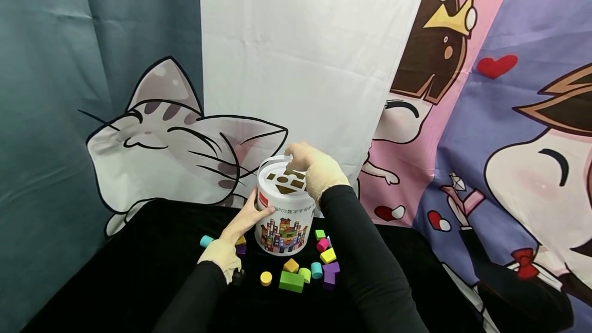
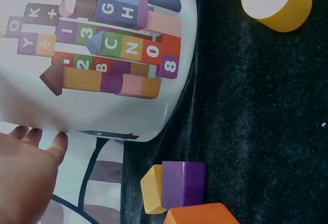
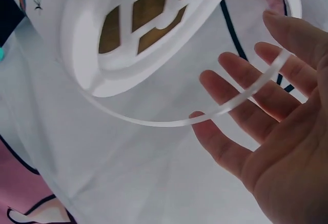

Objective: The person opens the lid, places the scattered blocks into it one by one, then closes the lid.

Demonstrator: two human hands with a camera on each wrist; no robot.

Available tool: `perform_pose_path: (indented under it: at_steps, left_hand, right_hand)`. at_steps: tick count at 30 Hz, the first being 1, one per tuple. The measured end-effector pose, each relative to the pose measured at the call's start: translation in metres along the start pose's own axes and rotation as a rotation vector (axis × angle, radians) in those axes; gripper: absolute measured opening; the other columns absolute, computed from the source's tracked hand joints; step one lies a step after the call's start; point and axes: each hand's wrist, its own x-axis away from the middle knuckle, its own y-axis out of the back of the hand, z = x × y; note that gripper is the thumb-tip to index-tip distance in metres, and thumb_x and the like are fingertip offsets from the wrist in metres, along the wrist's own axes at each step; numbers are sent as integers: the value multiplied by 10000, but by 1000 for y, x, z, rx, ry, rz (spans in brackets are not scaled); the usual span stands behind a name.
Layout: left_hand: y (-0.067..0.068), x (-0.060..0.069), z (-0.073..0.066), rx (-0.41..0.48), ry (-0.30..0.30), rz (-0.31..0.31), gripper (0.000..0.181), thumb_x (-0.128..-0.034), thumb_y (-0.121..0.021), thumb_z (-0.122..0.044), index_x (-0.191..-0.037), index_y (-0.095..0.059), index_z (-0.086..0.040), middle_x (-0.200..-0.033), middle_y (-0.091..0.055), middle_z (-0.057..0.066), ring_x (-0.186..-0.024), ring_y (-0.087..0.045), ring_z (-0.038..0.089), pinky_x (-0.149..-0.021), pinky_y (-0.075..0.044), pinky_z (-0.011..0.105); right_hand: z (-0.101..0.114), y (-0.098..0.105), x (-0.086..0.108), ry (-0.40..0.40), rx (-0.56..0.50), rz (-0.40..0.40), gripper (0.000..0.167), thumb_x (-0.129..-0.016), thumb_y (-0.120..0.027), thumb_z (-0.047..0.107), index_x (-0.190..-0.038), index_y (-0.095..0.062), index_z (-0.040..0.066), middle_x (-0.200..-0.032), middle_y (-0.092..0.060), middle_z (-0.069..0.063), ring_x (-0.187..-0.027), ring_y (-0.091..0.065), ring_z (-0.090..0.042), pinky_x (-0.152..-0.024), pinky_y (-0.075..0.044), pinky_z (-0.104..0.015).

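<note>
A white plastic bucket [image 1: 284, 233] printed with a picture of toy blocks stands upright on the black cloth. Its white lid [image 1: 265, 181] has cut-out shapes, and a thin white handle [image 3: 164, 124] arches above it. My left hand [image 1: 240, 225] rests its fingers against the bucket's left side; in the left wrist view the fingertips touch the wall. Over the lid's far right edge is my right hand [image 1: 319, 166], at the handle. The right wrist view shows its fingers spread and slightly bent, with the handle crossing in front of them and not clasped.
Loose blocks lie around the bucket's base: a green block [image 1: 291, 281], a yellow cylinder [image 1: 265, 278], a teal cylinder [image 1: 316, 270], purple blocks [image 1: 329, 279] and several others. Left of it lie another teal cylinder [image 1: 206, 241] and a purple block [image 2: 184, 183]. Printed curtains [image 1: 300, 40] hang behind.
</note>
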Motion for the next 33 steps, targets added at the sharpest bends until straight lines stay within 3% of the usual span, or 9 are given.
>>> perform_pose_path:
  at_steps: [5, 11, 15, 20, 24, 33]
  left_hand:
    - [1, -3, -4, 29, -28, 47, 1070, -876, -739, -333, -1575, 63, -219, -1575, -171, 139, -1393, -277, 337, -1108, -223, 529]
    - [4, -2, -21, 45, 0, 95, 1079, -885, -733, -267, -1568, 98, -181, -1590, -118, 166, -1414, -232, 360, -1117, -204, 531]
    - [5, 5, -31, 35, 16, 109, 1092, -881, -738, -259, -1564, 102, -117, -1586, -112, 196, -1412, -222, 385, -1111, -204, 554]
    - [2, 2, -18, 53, 11, 92, 1080, -880, -740, -272, -1572, 84, -187, -1586, -130, 161, -1412, -225, 366, -1113, -192, 554]
    - [1, -3, -9, 29, -12, 79, 1056, -886, -735, -306, -1573, 65, -253, -1586, -159, 116, -1405, -257, 331, -1109, -216, 536]
    - [8, -3, -8, -29, 19, 63, 1086, -866, -745, -385, -1578, 60, -226, -1610, -87, 112, -1441, -178, 336, -1116, -197, 552]
  right_hand:
    - [-9, -4, -3, -14, -11, -6, 332, -884, -694, 125, -1203, -655, 42, -1205, -629, -128, -1137, -556, -282, -985, -421, -379]
    - [-14, -4, -4, 8, 38, -50, 55, -860, -682, 100, -877, -647, 61, -936, -647, -83, -928, -575, -253, -850, -456, -346]
    - [-15, -6, -5, 37, 36, -61, 69, -845, -672, 79, -810, -612, 85, -856, -607, -51, -869, -557, -231, -806, -454, -332]
    - [-16, -7, -5, 37, 7, -74, 20, -846, -661, 64, -858, -646, 59, -894, -633, -74, -887, -574, -242, -820, -466, -344]
    - [-16, -4, -4, 48, 8, -101, 54, -822, -646, 52, -782, -622, 79, -828, -622, -72, -811, -563, -239, -753, -470, -338]
    - [-13, 11, -3, 57, 70, -109, 38, -796, -674, 54, -761, -660, 58, -821, -629, -67, -832, -573, -231, -759, -471, -338]
